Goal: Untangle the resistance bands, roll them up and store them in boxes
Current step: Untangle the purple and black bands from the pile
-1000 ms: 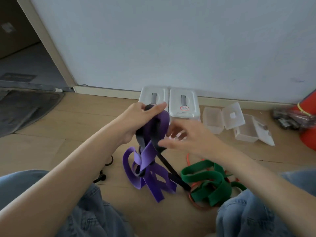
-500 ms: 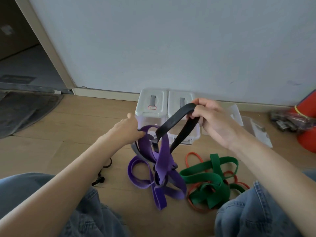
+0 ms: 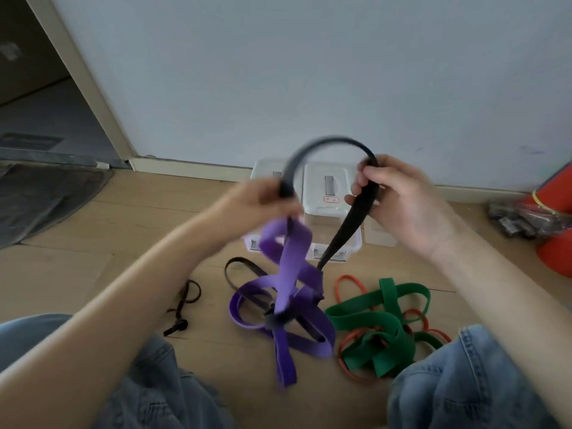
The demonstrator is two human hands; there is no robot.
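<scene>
Head view: above the purple band (image 3: 291, 292) on the floor, both hands now grip the black band (image 3: 332, 142), left hand (image 3: 263, 199) newly closed on it, right hand (image 3: 399, 196) pinching, lifting an arch while its tail stays threaded through, so untangling is underway.

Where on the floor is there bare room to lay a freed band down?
Bare floor lies left, between the dark mat and the purple band. It is crowded right, around the green band, and back, by the boxes.
</scene>
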